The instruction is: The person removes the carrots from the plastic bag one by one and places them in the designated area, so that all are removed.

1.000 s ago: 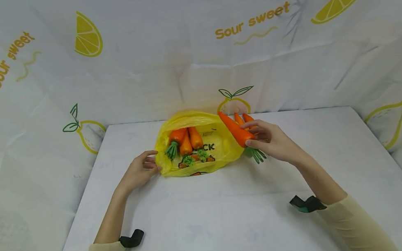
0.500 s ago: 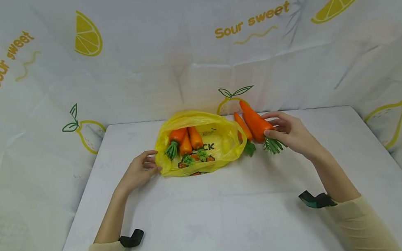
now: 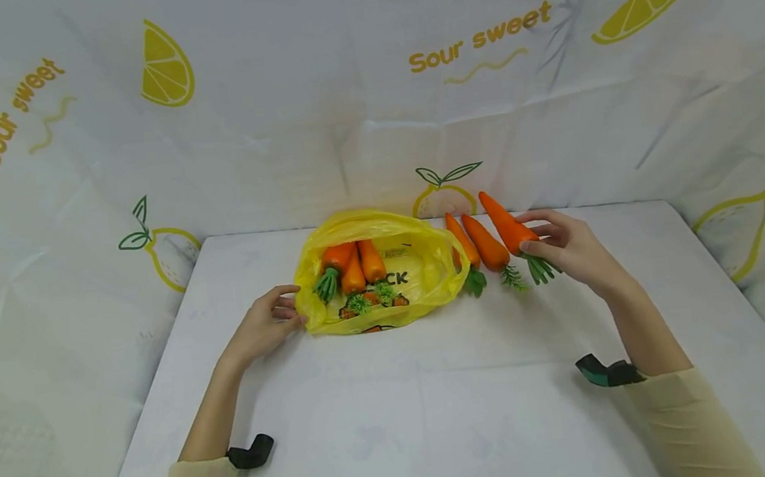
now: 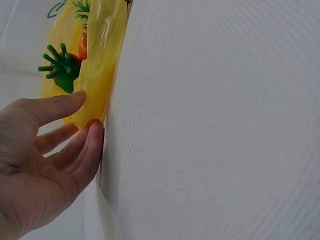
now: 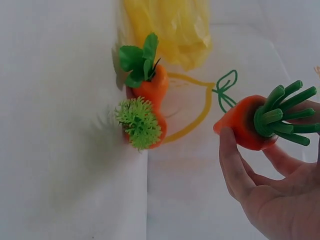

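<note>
The left hand (image 3: 266,326) is pinching a yellow plastic bag (image 3: 436,283), the right hand (image 3: 573,248) a tapered orange carrot (image 3: 507,226); slackening could be dropping it.

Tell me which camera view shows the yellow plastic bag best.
The head view: it shows the yellow plastic bag almost whole, its mouth open, with carrots inside. The left wrist view shows only the part by the left hand, and the right wrist view another part; both are cut off at the top.
</note>
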Motion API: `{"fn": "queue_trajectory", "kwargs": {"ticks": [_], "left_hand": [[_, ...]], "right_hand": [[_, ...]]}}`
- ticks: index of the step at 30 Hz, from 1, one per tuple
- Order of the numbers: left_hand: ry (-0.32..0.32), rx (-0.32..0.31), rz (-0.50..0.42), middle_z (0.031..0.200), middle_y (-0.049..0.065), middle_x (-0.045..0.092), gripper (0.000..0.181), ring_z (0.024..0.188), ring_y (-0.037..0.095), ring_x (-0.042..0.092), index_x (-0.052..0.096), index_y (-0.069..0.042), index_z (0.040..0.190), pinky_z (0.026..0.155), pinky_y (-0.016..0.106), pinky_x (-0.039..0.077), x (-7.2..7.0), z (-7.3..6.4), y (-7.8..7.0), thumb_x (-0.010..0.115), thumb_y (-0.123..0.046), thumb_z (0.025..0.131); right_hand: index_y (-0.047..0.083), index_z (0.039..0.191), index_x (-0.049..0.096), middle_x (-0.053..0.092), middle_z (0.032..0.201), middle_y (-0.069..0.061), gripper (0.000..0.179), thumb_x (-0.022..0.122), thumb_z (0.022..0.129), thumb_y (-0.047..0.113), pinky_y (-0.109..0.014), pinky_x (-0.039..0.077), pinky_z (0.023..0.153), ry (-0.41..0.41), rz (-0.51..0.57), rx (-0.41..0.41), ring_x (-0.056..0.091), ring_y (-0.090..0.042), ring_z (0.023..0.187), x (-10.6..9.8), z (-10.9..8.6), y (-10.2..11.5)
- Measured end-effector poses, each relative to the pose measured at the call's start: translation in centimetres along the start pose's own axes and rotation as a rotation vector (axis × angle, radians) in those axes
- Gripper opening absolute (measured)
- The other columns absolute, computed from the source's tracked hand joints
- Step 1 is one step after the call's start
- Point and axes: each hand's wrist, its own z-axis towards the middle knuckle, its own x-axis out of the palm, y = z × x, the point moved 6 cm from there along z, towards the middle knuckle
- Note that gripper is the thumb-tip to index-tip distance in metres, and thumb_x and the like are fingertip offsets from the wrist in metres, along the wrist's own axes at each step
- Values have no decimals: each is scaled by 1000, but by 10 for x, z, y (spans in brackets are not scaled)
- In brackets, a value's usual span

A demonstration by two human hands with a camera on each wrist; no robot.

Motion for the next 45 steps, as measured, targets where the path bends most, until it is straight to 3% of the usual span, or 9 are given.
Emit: {"fn": "queue_trajectory", "kwargs": {"ticks": [6,10,12,14,20,35,45], "left_hand": [[3,-2,1,135,25,66,63,119,34,70,50,-3,157,103,46,60,1,0,-1,76,-16,102],[3,-3,1,135,25,67,63,119,34,70,50,-3,157,103,47,60,1,0,-1,76,-17,102],[3,-5,0,135,25,67,63,119,34,70,50,-3,158,103,47,60,1,0,-1,76,-17,102],[3,-5,-1,135,25,67,63,119,34,70,50,-3,158,104,47,60,1,0,0,76,-16,102],[3,-6,-1,135,24,66,63,119,34,70,50,-3,158,105,48,60,1,1,1,76,-17,102],[0,-9,2,135,25,66,62,119,34,70,50,-3,157,104,47,60,1,1,1,76,-15,101],[1,-8,-1,136,25,66,63,119,34,70,50,-3,158,104,48,60,1,-1,0,76,-16,102]], "right_hand": [[9,156,52,55,156,-29,55,64,110,36,-15,53,90,4,-8,46,62,-49,133,-5,5,-17],[10,158,49,53,158,-31,57,62,111,39,-47,56,107,15,6,107,58,-48,136,-6,9,-31],[11,159,48,52,159,-32,57,61,111,40,-63,50,113,24,19,140,55,-48,138,-6,11,-37],[11,160,46,51,159,-32,58,60,111,40,-71,44,116,29,27,168,53,-48,139,-5,13,-43],[9,163,43,48,161,-33,61,58,112,39,-75,40,119,47,21,208,50,-50,143,-4,17,-56],[7,163,40,42,164,-34,62,60,111,35,-78,35,122,89,-29,272,42,-53,149,0,25,-65],[5,162,42,44,162,-34,60,63,110,29,-75,36,123,117,-35,251,43,-52,148,5,32,-73]]}}
